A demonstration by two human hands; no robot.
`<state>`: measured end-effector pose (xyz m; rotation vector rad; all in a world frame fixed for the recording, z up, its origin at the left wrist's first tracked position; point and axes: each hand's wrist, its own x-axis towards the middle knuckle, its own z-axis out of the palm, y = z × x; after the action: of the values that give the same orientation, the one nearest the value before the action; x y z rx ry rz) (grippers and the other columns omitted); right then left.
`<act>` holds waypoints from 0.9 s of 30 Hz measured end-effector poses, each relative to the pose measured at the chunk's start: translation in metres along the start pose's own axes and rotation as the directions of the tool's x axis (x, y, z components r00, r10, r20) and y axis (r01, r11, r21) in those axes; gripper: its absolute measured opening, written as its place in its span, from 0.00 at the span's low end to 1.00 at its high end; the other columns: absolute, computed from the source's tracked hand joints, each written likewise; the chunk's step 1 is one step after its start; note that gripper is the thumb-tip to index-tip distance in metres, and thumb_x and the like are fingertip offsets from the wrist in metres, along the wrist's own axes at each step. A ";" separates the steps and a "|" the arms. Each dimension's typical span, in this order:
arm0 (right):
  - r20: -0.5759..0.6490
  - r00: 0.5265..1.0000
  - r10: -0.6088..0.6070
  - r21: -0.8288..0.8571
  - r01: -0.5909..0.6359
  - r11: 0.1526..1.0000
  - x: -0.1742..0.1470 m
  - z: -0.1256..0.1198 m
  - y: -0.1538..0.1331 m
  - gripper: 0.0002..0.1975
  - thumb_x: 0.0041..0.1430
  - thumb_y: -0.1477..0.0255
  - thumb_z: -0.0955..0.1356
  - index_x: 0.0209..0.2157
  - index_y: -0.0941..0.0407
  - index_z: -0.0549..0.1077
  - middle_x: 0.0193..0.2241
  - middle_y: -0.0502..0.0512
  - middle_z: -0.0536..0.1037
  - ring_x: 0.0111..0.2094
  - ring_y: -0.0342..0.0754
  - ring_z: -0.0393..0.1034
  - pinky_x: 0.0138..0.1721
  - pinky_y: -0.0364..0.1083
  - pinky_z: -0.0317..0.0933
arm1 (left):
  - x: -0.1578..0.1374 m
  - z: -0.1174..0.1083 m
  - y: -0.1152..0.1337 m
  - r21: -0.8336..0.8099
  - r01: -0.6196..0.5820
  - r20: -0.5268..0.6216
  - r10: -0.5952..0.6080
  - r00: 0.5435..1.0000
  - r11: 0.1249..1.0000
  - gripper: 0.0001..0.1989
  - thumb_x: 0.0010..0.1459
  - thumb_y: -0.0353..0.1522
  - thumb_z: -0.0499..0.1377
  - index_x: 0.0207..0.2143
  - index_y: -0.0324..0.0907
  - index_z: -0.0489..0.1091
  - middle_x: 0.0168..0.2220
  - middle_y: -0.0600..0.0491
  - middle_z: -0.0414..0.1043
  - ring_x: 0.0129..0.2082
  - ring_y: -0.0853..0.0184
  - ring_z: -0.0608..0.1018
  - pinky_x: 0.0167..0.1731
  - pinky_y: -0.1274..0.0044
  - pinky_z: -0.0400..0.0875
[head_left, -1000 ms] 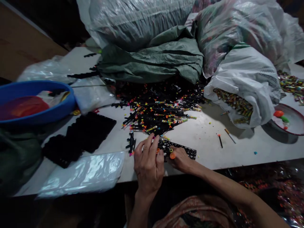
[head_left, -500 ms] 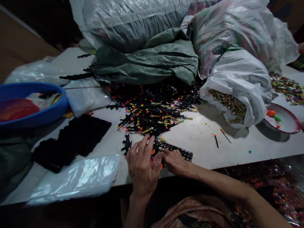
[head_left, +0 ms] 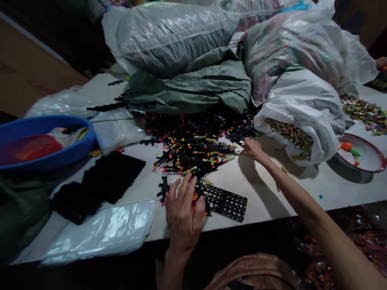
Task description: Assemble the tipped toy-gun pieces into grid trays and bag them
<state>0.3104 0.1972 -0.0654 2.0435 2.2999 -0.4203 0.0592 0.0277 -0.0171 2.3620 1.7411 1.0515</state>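
My left hand (head_left: pixel 184 211) lies with fingers outstretched over small black and orange pieces at the left end of a black perforated tray (head_left: pixel 231 203). Its palm hides most of those pieces. A black toy gun (head_left: pixel 163 188) lies just left of those fingers. My right hand (head_left: pixel 253 150) is stretched out to the right edge of a heap of black toy guns (head_left: pixel 193 155) with bright-coloured bits and candy-filled tubes. Its fingers are drawn together near the tube ends; what they hold is too small to tell.
A white bag (head_left: pixel 302 108) of filled tubes stands at the right, beside a red-rimmed bowl (head_left: pixel 382 159). Large sacks (head_left: pixel 175 36) and a green sheet (head_left: pixel 193 86) line the back. A blue basin (head_left: pixel 45 159), stacked black trays (head_left: pixel 113 173) and clear plastic bags (head_left: pixel 102 229) occupy the left.
My right hand has left the black tray and moved up and right to the heap, uncovering the tray's right part. My left hand stays over the tray's left end. The view has shifted slightly.
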 end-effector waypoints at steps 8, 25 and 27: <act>0.014 0.874 -0.485 0.795 0.284 0.536 -0.081 0.071 -0.097 0.05 0.50 0.76 0.67 0.31 0.60 0.71 0.28 0.51 0.74 0.27 0.42 0.67 0.28 0.39 0.59 | 0.002 -0.002 0.002 -0.008 -0.002 0.042 0.002 0.999 1.000 0.24 0.60 0.31 0.49 0.60 0.43 0.57 0.60 0.45 0.59 0.60 0.54 0.59 0.58 0.58 0.54; 0.003 0.891 -0.455 0.586 0.367 0.723 -0.082 0.078 -0.112 0.04 0.49 0.75 0.67 0.29 0.61 0.71 0.25 0.50 0.70 0.25 0.40 0.57 0.26 0.39 0.50 | -0.002 -0.005 -0.003 -0.005 -0.004 0.045 0.004 0.999 1.000 0.25 0.60 0.31 0.51 0.60 0.42 0.56 0.61 0.46 0.58 0.60 0.54 0.60 0.58 0.58 0.54; 0.029 0.901 -0.433 0.590 0.334 0.735 -0.082 0.078 -0.112 0.06 0.49 0.73 0.69 0.30 0.61 0.71 0.26 0.50 0.71 0.27 0.41 0.59 0.26 0.39 0.52 | -0.002 -0.002 -0.011 -0.081 -0.054 0.043 0.058 0.997 0.995 0.27 0.59 0.31 0.52 0.61 0.43 0.55 0.62 0.46 0.56 0.59 0.53 0.60 0.59 0.57 0.51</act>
<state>0.2001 0.0893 -0.1038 1.5696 2.7135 -1.4084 0.0486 0.0290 -0.0210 2.3797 1.5967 1.0455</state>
